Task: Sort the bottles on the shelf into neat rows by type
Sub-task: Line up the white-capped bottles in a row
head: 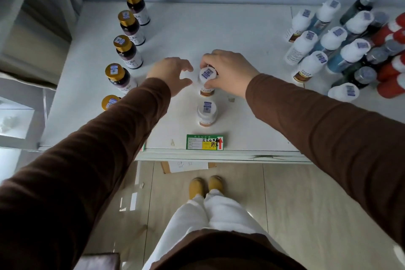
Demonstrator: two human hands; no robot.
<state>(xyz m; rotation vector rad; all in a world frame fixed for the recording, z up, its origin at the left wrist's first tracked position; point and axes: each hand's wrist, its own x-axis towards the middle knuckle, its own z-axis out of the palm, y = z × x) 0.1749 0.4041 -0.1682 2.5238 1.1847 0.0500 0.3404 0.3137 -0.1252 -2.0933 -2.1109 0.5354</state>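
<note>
a: nearest the grasp?
b: a second white-capped bottle (207, 113), just this side.
a: the grasp itself?
b: right hand (225, 71) grips the white-capped bottle (207, 80), hiding its far side; left hand (171, 73) beside, fingers spread, empty.
a: beyond?
b: gold-capped bottles (128, 50) leftward, nearest one half behind the sleeve.

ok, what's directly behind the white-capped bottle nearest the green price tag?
A second white-capped bottle of the same kind stands right behind the front white-capped bottle. The right hand grips its cap, so the shelf just beyond it is covered.

Nearest gold-capped bottle (110, 101) half hidden behind left sleeve (122, 120), red bottles (392, 72) cut by right edge, label print illegible
</note>
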